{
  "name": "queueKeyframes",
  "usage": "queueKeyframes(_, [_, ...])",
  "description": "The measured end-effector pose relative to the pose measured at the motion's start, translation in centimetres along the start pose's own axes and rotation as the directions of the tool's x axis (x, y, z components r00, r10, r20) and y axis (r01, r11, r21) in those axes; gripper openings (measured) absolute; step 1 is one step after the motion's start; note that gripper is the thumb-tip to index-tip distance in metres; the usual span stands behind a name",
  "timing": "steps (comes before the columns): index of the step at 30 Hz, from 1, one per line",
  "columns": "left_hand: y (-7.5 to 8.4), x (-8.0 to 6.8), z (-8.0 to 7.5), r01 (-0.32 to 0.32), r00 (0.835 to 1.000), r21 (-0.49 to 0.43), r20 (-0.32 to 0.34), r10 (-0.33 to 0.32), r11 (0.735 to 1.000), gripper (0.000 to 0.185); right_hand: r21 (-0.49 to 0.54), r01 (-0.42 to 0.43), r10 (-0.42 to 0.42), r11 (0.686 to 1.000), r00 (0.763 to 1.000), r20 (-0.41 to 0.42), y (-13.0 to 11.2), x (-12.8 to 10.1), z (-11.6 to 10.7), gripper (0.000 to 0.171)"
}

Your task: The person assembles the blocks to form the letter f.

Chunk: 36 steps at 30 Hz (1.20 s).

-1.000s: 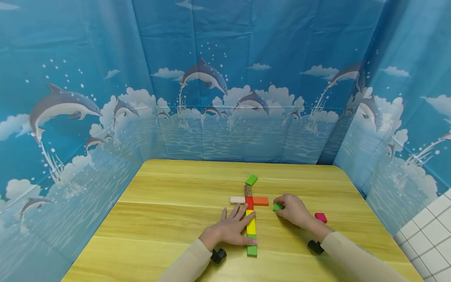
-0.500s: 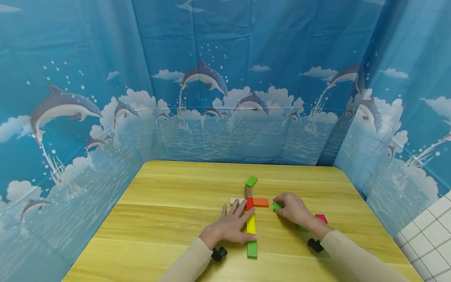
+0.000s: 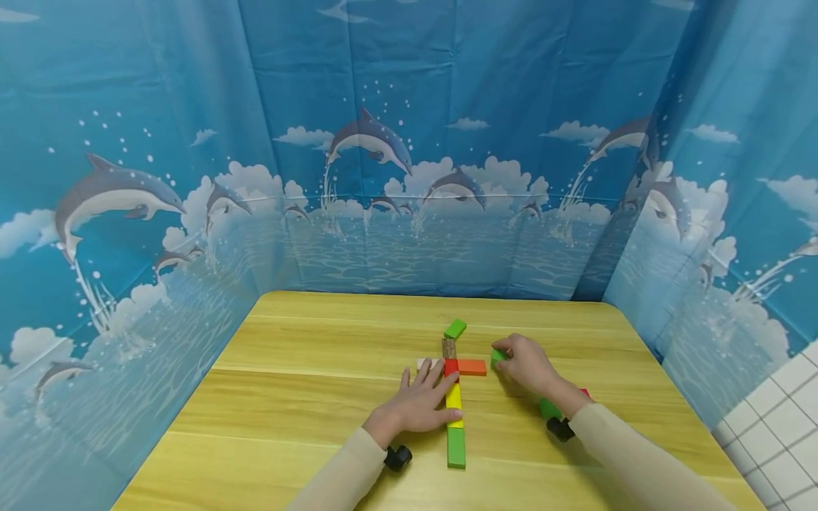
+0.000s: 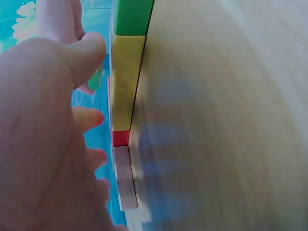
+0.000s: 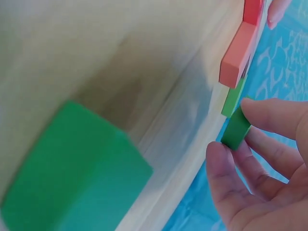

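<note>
Your right hand (image 3: 527,365) is clamped on the held green block (image 3: 498,357), pinching it between thumb and fingers just off the right end of the orange block (image 3: 471,367), with a narrow gap between the two. Your left hand (image 3: 418,406) grips nothing; its fingers are spread over the blocks, and you cannot tell from these views whether they bear down on them. The two hands are apart, on either side of the layout. On the tabletop (image 3: 287,390), the column runs away from you: near green block (image 3: 456,448), yellow block (image 3: 454,398), red block (image 3: 451,365), brown block (image 3: 449,348), with the far green block (image 3: 455,328) angled at its far end. The white block (image 4: 125,178) and the orange block extend left and right from the red block. The step in hand appears to be positioning the held green block at the free end of the orange block. The next move probably calls for setting its angle, closing the gap lightly and releasing without pushing the row. Keep your right wrist clear of the loose green block (image 3: 549,409) beneath your forearm.
</note>
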<state>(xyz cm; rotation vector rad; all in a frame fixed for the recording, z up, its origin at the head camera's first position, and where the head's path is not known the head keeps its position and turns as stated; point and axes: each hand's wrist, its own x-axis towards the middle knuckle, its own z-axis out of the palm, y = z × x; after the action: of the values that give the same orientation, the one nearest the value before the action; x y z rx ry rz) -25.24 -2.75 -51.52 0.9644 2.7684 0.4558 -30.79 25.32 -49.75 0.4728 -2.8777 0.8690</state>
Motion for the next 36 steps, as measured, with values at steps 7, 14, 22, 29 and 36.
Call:
queueKeyframes(7, [-0.5, 0.2, 0.2, -0.002, 1.000, -0.003, -0.029, 0.002, 1.000, 0.077, 0.025, -0.008, 0.009, 1.000, 0.999, -0.035, -0.2, 1.6, 0.1, 0.039])
queueKeyframes(14, [-0.9, 0.3, 0.5, 0.021, 0.999, -0.014, -0.036, -0.022, 1.000, 0.077, 0.066, -0.035, 0.038, 0.997, 0.999, -0.038, -0.1, 3.6, 0.7, 0.041])
queueKeyframes(22, [-1.1, 0.3, 0.6, 0.018, 0.999, -0.008, -0.026, -0.018, 1.000, 0.074, 0.074, -0.038, 0.041, 0.997, 0.999, -0.033, -0.1, 5.3, 1.3, 0.041])
queueKeyframes(29, [-0.8, 0.3, 0.6, -0.002, 1.000, -0.027, -0.026, 0.001, 1.000, 0.072, 0.049, -0.033, 0.034, 0.998, 0.999, -0.016, 0.7, 6.7, 1.9, 0.040])
queueKeyframes(36, [-0.8, 0.2, 0.6, -0.009, 1.000, -0.036, -0.023, 0.009, 0.999, 0.072, 0.021, -0.039, 0.038, 0.999, 0.999, 0.024, 1.4, 8.5, 2.3, 0.042])
